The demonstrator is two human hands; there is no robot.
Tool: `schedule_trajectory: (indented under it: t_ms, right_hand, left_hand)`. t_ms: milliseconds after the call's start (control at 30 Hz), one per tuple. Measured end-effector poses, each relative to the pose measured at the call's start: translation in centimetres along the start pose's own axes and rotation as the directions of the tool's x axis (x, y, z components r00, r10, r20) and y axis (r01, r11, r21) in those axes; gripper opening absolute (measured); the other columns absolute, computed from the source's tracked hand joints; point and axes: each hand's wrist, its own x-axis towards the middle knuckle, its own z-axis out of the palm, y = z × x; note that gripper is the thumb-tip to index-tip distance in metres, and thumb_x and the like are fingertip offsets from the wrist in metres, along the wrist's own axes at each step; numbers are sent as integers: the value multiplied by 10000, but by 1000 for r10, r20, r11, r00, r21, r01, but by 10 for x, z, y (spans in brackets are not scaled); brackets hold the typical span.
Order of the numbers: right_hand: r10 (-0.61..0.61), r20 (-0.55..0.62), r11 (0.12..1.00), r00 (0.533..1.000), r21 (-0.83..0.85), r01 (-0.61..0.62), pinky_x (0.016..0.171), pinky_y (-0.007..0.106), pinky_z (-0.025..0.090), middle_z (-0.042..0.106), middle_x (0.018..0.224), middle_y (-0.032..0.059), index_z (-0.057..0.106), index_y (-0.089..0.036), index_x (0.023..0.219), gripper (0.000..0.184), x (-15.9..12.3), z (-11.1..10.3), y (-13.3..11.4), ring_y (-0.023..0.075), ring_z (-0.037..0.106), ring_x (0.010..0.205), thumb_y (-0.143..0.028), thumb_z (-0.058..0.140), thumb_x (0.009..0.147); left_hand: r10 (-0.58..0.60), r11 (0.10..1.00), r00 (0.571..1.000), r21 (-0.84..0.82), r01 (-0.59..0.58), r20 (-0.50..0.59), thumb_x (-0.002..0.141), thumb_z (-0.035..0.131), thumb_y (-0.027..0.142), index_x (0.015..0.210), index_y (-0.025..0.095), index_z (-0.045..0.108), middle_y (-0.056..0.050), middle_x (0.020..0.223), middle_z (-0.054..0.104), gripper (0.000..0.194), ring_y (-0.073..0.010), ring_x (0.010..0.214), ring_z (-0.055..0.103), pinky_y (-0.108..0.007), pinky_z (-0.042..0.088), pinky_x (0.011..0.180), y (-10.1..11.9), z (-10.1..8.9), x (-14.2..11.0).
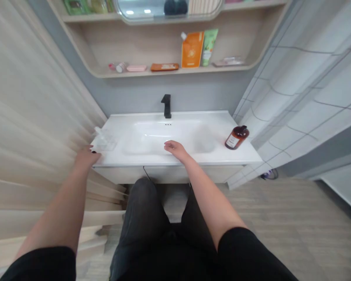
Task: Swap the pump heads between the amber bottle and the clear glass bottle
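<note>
At the left end of the white countertop is my left hand (pixel 86 159), with a small black thing (pixel 94 152) between its thumb and fingers; its kind is too small to make out. Just beyond that hand lies a clear, see-through plastic item (pixel 104 141), blurred against the white surface. My right hand (pixel 176 150) hovers over the front part of the white sink basin (pixel 128 142), its fingers loosely bent and apart, with nothing visible in them. A black faucet (pixel 167 107) rises behind the basin.
A brown pump-type bottle (pixel 236 137) with a white label stands at the counter's right end. Above, a wall shelf (pixel 128 43) holds an orange pouch (pixel 192 50), a green tube (pixel 210 47) and several small items. A pale curtain (pixel 43 97) hangs on the left.
</note>
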Motion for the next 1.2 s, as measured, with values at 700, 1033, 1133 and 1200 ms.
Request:
schedule_trajectory:
  t_ms: [700, 1033, 1133, 1200]
  right_hand:
    - [-51, -82, 985, 995, -166, 36, 1019, 416, 607, 848, 1028, 28, 814, -263, 1003, 109, -12, 3, -14, 247, 783, 999, -274, 768, 905]
    - [-319, -850, 917, 419, -389, -92, 1069, 541, 611, 684, 1270, 148, 601, -220, 1267, 543, -95, -166, -5, 321, 693, 1172, -579, 762, 891]
    - [-311, -877, 896, 367, -399, -194, 1243, 630, 502, 523, 1592, 260, 455, -175, 1532, 1008, -92, -233, 3, 393, 587, 1444, -587, 927, 742]
    - [-244, -844, 901, 478, -379, -210, 1304, 617, 444, 445, 1688, 293, 350, -165, 1628, 1212, -83, -258, 9, 408, 527, 1549, -512, 996, 663]
  left_hand:
    - [561, 519, 824, -741, -426, -81, 808, 821, 359, 1010, 247, 811, -68, 1038, 733, 231, -209, 786, 701, -388, 600, 852, 217, 114, -128]
    - [527, 570, 819, -809, -144, 226, 630, 911, 472, 896, 260, 792, -46, 841, 773, 361, -243, 719, 679, -364, 524, 727, 232, 142, -108]
    - [489, 560, 846, -820, -118, 213, 641, 905, 479, 904, 254, 772, -45, 872, 785, 372, -240, 733, 687, -347, 500, 703, 229, 143, -109]
    - [485, 557, 852, -821, -127, 197, 653, 910, 465, 885, 253, 763, -43, 860, 781, 347, -239, 737, 685, -349, 506, 714, 228, 144, -109]
